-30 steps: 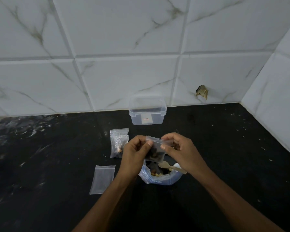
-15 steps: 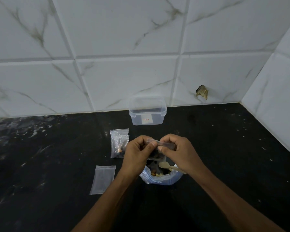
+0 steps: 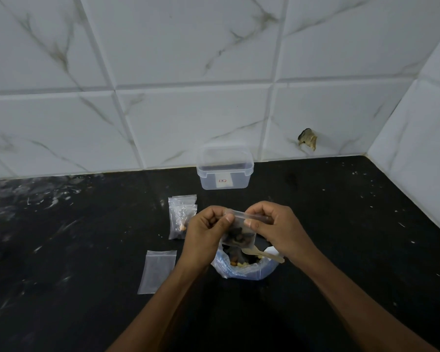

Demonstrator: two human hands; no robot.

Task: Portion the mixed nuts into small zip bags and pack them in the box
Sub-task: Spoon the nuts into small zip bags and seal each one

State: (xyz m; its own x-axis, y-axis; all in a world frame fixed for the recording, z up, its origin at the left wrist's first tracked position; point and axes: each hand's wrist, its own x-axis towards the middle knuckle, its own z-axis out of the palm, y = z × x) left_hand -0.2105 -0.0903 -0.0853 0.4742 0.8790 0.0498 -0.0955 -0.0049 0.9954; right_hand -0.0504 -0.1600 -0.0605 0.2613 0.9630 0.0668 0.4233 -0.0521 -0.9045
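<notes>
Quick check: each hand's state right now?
Left hand: pinching the filled zip bag at its top.
Right hand: pinching the same bag's top.

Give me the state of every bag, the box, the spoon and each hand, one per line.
Held zip bag: holds nuts, pinched at its top by both hands.
Left hand: grip on the bag's top left.
Right hand: grip on the bag's top right.
Filled zip bags: lying on the counter.
Empty zip bag: flat, unfilled.
Nut bag: open, nuts inside.
Spoon: resting in the nut bag.
Box: lid off.
</notes>
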